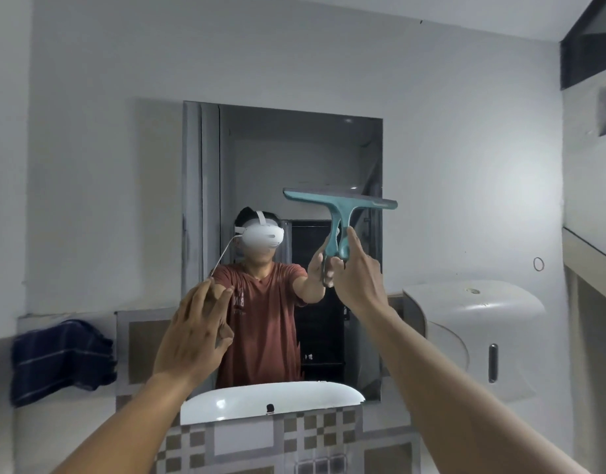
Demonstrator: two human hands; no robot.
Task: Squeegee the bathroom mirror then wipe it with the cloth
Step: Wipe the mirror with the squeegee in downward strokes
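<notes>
A rectangular mirror [294,159] hangs on the grey wall straight ahead. My right hand [358,271] grips the handle of a teal squeegee [341,203], whose blade lies level against the right half of the glass, about mid-height. My left hand [195,333] is raised at the mirror's lower left with fingers spread, holding nothing. A dark blue checked cloth [62,360] lies bunched on the ledge to the left of the mirror.
A white paper dispenser [476,333] is mounted on the wall right of the mirror. The reflected white sink rim [271,400] shows at the mirror's bottom, above checked tiles [294,436]. A shelf edge [588,248] juts out at far right.
</notes>
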